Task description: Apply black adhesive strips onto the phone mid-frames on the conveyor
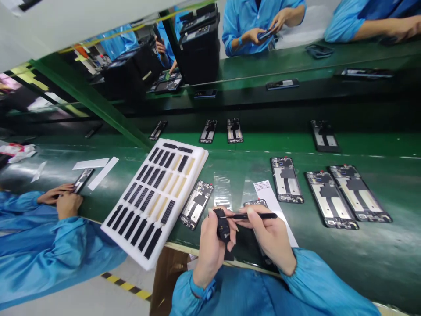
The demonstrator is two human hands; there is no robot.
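My left hand (210, 239) is closed round a small black part (224, 226), held above the front edge of the bench; its exact kind is unclear. Pinched in my right hand (271, 232) are dark tweezers (253, 216), their tip pointing left and meeting the top of the black part. Beneath my right hand lies an opened phone (258, 202), mostly covered by it. A white sheet with rows of dark dots (268, 193) runs under that hand too. Left of my hands, another opened phone (197, 205) rests beside a white foam tray.
The foam tray (108, 223) holds rows of black strips. Several opened phones (329, 199) lie at the right, others along the green belt (272, 142). A co-worker's hands (66, 199) hold a phone at the left. More people in blue sleeves work across the bench. A green post (95, 103) slants at the left.
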